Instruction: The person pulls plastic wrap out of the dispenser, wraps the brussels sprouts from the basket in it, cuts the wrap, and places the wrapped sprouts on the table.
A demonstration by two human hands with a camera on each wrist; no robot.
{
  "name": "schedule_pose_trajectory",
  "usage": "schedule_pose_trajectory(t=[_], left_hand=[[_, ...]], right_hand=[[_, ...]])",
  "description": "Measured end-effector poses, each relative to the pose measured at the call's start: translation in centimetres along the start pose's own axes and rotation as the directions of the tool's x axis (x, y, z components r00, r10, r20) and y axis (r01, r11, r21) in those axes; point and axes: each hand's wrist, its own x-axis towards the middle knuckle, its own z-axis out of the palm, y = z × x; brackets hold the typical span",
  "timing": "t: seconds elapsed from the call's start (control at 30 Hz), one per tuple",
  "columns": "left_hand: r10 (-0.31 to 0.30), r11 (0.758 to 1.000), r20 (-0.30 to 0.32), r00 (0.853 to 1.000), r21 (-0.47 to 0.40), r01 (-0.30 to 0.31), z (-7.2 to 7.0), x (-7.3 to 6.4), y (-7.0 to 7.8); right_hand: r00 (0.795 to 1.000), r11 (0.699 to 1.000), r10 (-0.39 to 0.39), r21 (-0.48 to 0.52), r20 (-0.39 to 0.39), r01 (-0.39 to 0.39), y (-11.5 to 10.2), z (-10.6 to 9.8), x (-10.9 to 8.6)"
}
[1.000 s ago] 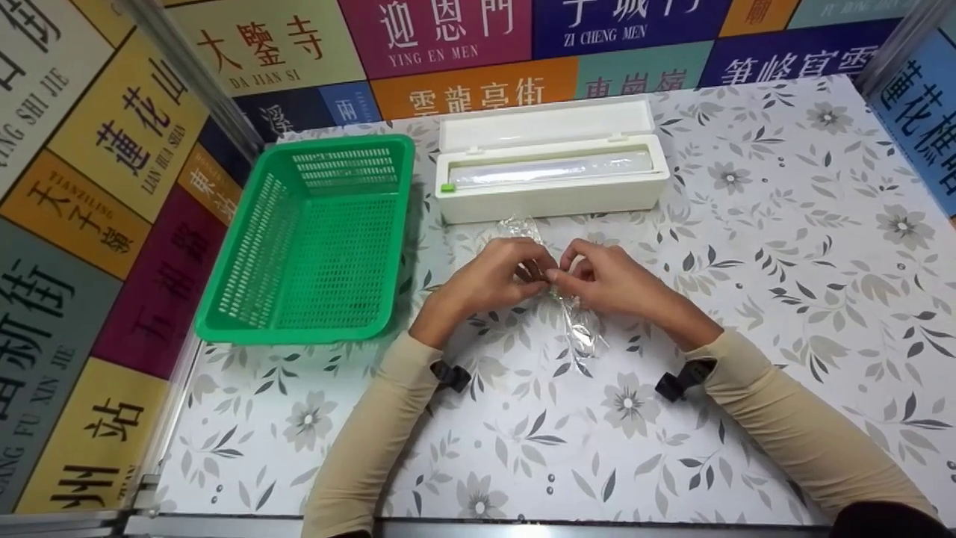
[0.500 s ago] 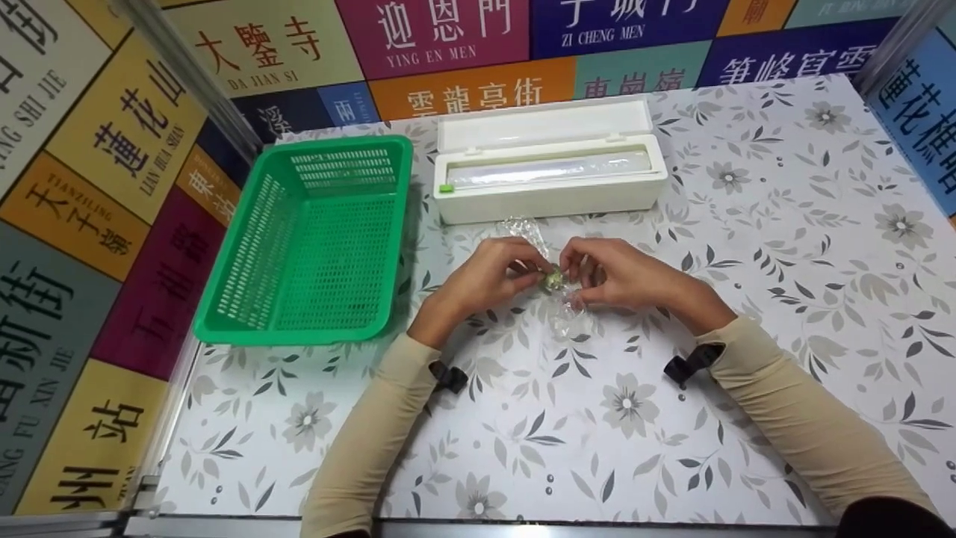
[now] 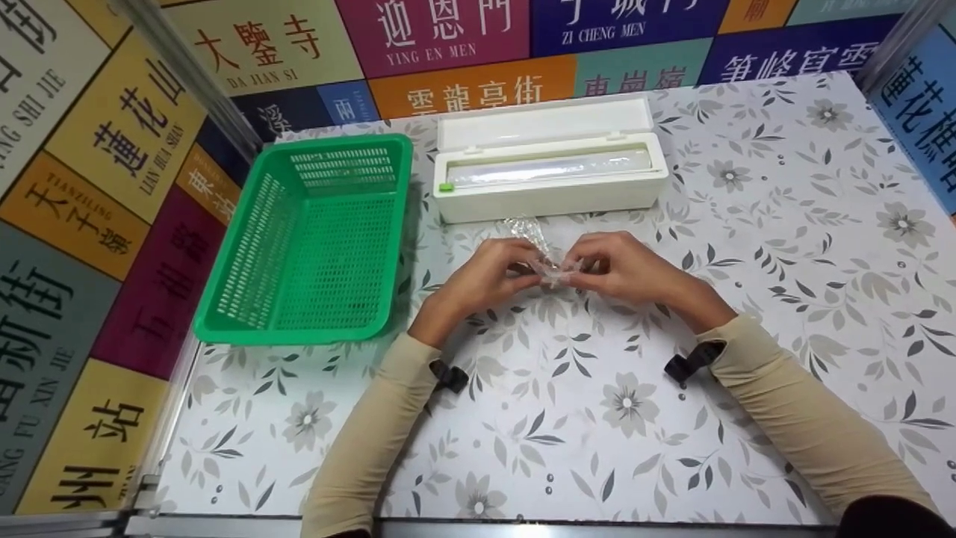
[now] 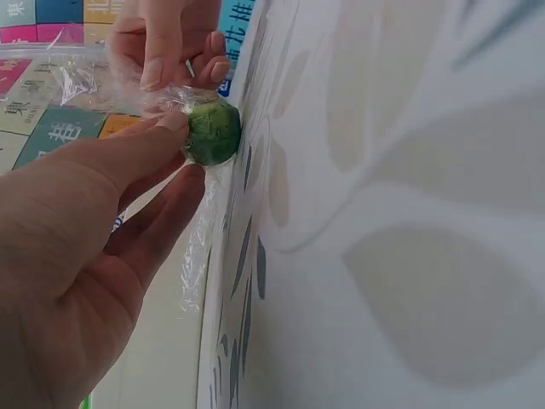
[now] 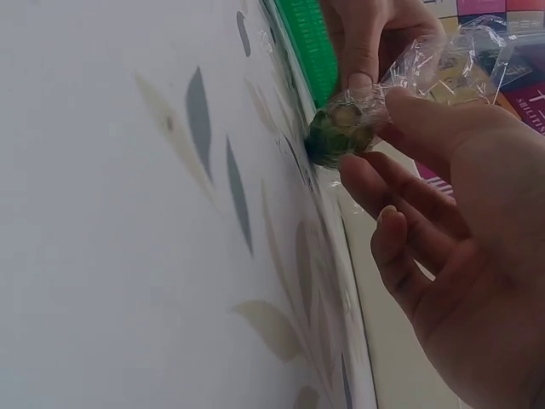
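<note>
Between both hands, low over the table, is a small round green vegetable [image 4: 215, 132] partly covered by clear plastic wrap [image 3: 554, 275]. My left hand [image 3: 489, 273] pinches the wrapped vegetable, thumb above and fingers below it in the left wrist view. From the other side, my right hand [image 3: 624, 269] pinches the gathered wrap at the vegetable's edge. In the right wrist view, pale round spots show on the vegetable [image 5: 328, 141] through the film. A loose crumpled end of wrap trails toward the white box [image 3: 553, 198]. From the head view the vegetable is hidden under film.
The white wrap dispenser stands behind the hands, lid raised, with a roll of film [image 3: 553, 168] inside and a green slider [image 3: 446, 187] at its left end. A green plastic basket [image 3: 399, 246] sits at the left. Printed panels [image 3: 478, 93] enclose the table's back and sides.
The wrap that hung in front of the hands has been folded up over the vegetable. My right hand moved slightly away, then drew the film up; my left hand stayed nearly in place.
</note>
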Motion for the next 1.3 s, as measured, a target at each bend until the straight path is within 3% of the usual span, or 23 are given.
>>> schedule_pose_trajectory(t=[0.23,0.5,0.63,0.83,1.07,1.3], left_hand=[[-0.026,0.995,-0.016,1.000,-0.096,0.024,0.2,-0.1,-0.1],[-0.077,0.982,-0.012,0.997,-0.175,0.074,0.3,-0.3,0.0],[-0.099,0.966,-0.013,0.995,-0.242,0.092,0.4,-0.3,0.0],[-0.162,0.922,0.000,0.987,-0.355,0.151,0.4,-0.4,0.3],[-0.154,0.945,-0.038,0.987,-0.296,0.136,0.4,-0.2,0.2],[-0.192,0.926,-0.034,0.981,-0.337,0.170,0.5,-0.2,0.2]], right_hand=[[0.991,0.986,0.133,0.107,-0.032,-0.129,-0.3,0.4,0.0],[0.985,0.948,0.167,0.268,0.049,-0.174,-0.1,0.5,0.0],[0.979,0.942,0.201,0.269,0.021,-0.199,0.1,1.0,0.1],[0.965,0.929,0.261,0.276,-0.018,-0.246,0.0,1.5,0.2],[0.946,0.904,0.324,0.300,-0.017,-0.304,-0.4,1.5,0.0],[0.900,0.879,0.433,0.196,0.053,-0.434,-0.3,1.1,-0.1]])
